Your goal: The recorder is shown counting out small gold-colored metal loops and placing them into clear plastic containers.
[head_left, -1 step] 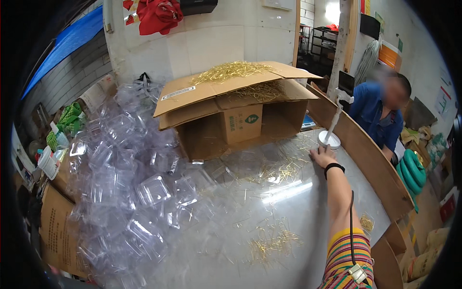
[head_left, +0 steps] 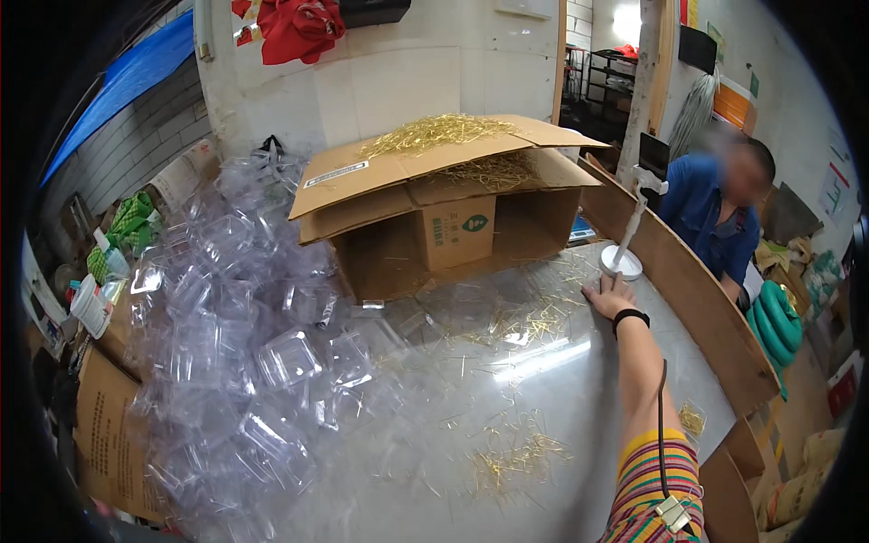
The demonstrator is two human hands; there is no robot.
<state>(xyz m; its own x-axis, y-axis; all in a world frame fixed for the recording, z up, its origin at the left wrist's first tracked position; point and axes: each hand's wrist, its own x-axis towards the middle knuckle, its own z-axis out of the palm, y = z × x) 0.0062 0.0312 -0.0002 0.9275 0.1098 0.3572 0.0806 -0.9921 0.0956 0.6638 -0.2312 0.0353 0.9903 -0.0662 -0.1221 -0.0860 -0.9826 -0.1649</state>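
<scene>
My right hand [head_left: 610,294] lies palm down on the grey tabletop [head_left: 380,493], its fingers apart and nothing held in them. Its fingertips meet the near edge of a white stand's round base [head_left: 623,263]; whether they press on it, I cannot tell. From that base rises a thin upright post with a clamp-like holder [head_left: 648,180] at its top. A black band circles my wrist, and a cable runs along my striped sleeve. Loose gold twist ties [head_left: 520,457] are scattered over the table. My left hand is out of sight.
Clear plastic clamshell boxes [head_left: 288,357] are heaped on the left. An open cardboard carton [head_left: 362,262] at the back bears a pile of gold twist ties [head_left: 434,134]. Along the right edge runs a brown cardboard wall [head_left: 697,294], with a co-worker in blue [head_left: 715,213] beyond it.
</scene>
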